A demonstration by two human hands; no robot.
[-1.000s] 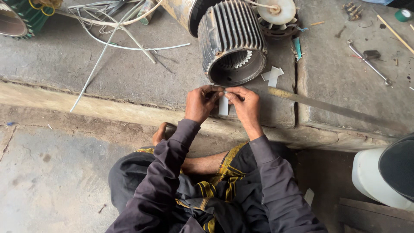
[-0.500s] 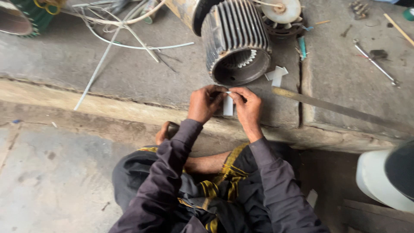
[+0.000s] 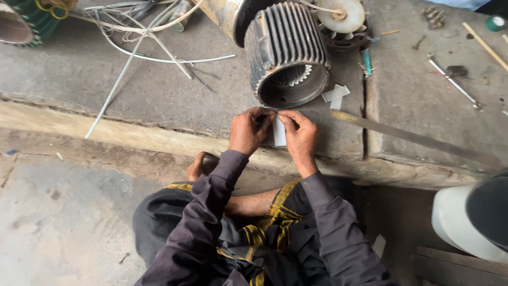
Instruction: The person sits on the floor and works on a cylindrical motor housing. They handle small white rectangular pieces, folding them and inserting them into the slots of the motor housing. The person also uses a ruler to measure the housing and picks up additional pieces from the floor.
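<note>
while pinched, one paper strip (image 3: 279, 132) (two hands (image 3: 248, 130))

Head camera, looking steeply down, close above hands (image 3: 275, 132).

A motor housing (image 3: 288, 53) lies on its side on a raised concrete slab (image 3: 132, 90), its open end facing the seated person. Just before that opening, the left hand (image 3: 248, 130) and right hand (image 3: 300, 136) meet, a paper strip (image 3: 279, 132) between them. More paper pieces (image 3: 335, 95) lie right of the housing's mouth. A long flat bar (image 3: 413, 136) stretches rightward from beside the right hand. Loose wires (image 3: 143, 37) sprawl left of the housing; a second motor (image 3: 24, 21) sits at far left.
</note>
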